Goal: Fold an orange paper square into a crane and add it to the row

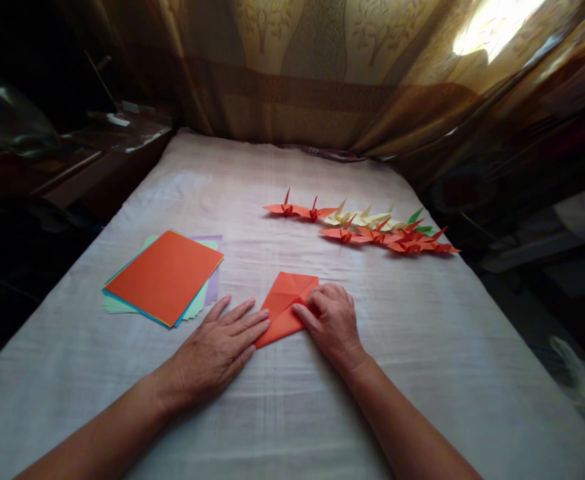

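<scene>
A partly folded sheet of orange origami paper lies on the white cloth between my hands, creases showing across it. My left hand rests flat with its fingers stretched out, the fingertips touching the paper's left lower edge. At the paper's right side, my right hand has its fingers curled and pinches the edge flap between thumb and forefinger. Part of that right edge is hidden under the fingers.
Left of my hands lies a stack of coloured paper, orange on top. Several folded orange cranes, with cream cranes and a green one, stand at the back right. Behind the cloth-covered surface hangs a gold curtain.
</scene>
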The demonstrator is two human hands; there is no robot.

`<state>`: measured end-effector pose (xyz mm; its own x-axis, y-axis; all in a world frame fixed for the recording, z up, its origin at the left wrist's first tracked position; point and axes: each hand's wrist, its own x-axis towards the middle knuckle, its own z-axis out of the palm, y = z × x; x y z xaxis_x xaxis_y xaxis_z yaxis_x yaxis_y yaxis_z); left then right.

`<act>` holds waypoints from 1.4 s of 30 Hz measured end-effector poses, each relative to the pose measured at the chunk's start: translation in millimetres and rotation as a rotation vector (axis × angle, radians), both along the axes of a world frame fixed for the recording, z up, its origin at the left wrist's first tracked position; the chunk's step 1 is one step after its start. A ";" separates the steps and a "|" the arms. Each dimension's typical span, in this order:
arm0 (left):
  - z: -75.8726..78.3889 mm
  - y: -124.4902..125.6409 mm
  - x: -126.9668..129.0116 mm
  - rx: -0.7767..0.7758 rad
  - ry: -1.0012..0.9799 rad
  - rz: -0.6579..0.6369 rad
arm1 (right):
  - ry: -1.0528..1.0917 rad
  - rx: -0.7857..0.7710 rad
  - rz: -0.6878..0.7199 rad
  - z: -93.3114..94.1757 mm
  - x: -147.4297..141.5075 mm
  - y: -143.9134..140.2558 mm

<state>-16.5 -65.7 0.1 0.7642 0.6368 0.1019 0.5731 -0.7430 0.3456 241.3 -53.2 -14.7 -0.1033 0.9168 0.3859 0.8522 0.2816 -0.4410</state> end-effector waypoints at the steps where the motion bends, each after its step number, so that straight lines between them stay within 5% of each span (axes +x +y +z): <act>1: 0.7 0.0 0.3 -0.008 -0.001 0.002 | -0.003 -0.002 -0.004 0.2 -0.2 -0.2; 17: 9.5 3.7 -2.1 -0.144 0.005 0.007 | -0.072 -0.005 -0.006 2.2 -0.3 -1.0; 42: 5.0 -0.3 -3.2 0.034 0.112 -0.051 | -0.066 -0.038 -0.087 5.0 -5.4 -1.3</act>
<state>-19.6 -66.1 5.0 0.8036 0.5942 0.0352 0.5675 -0.7826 0.2559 235.9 -54.5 -9.7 -0.0471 0.9373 0.3452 0.9001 0.1897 -0.3922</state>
